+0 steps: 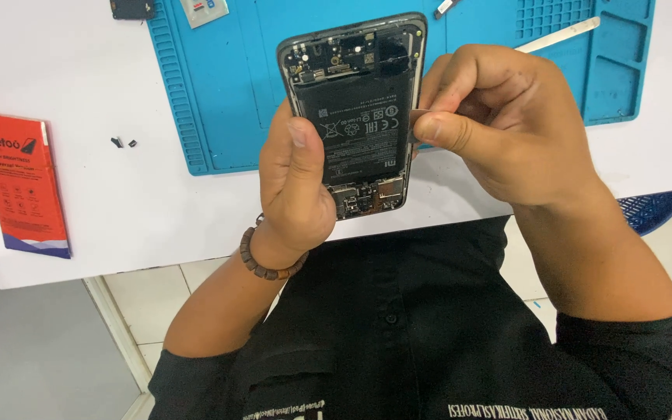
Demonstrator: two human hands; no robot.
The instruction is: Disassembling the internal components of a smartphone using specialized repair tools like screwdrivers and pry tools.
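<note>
Nearest to me, my left hand (297,194), a beaded bracelet (262,260) on its wrist, has its grip clenched around the lower half of an opened phone (355,109), thumb pressed along its left edge. The phone stands upright above the edge of the white table (118,202), its back cover off, so the black battery (363,128) and the circuit boards at top and bottom show. My right hand (507,124) meets the phone's right edge, thumb and forefinger pinching a small thin piece (417,117) against the frame. Beyond lies a blue work mat (227,93) with a white pry tool (558,35) on it. Off to the left rest two tiny dark parts (124,142) and an orange packet (21,183).
</note>
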